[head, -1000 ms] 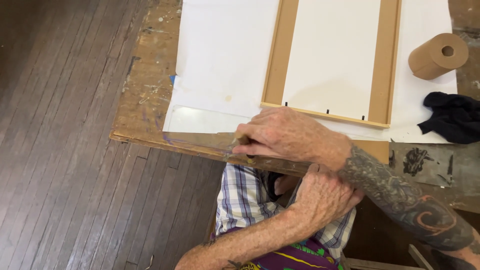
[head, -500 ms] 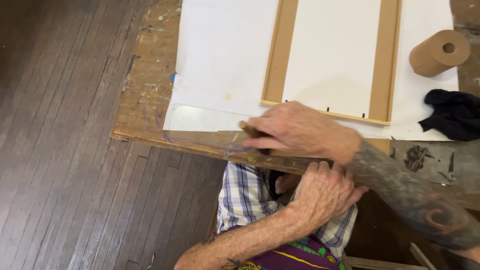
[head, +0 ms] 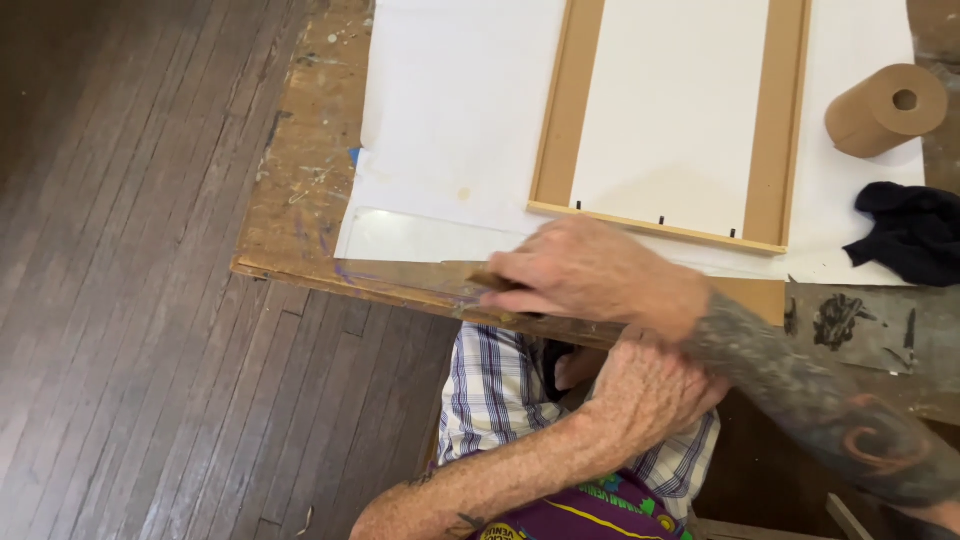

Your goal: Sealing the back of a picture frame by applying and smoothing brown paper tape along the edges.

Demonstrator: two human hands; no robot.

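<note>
- Single view: my head-worn camera, looking steeply down over the near edge of the worktable [head: 300, 215].
- Facing: away from my body; the floorboards [head: 130, 350] fill the left, the tabletop the far right.
- Range: close; my right hand [head: 590, 275] sits mid-picture.
- No second view shares the scene.

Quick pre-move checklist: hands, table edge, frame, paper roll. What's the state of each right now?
1. Right hand on a small brown piece at the table edge: ok, but blurred; the piece's kind cannot be told.
2. Left hand below the edge: what it holds, cannot tell.
3. Wooden frame flat on white paper: ok.
4. Brown paper roll apart from both hands: ok.
5. Black cloth off the frame: ok.
</note>
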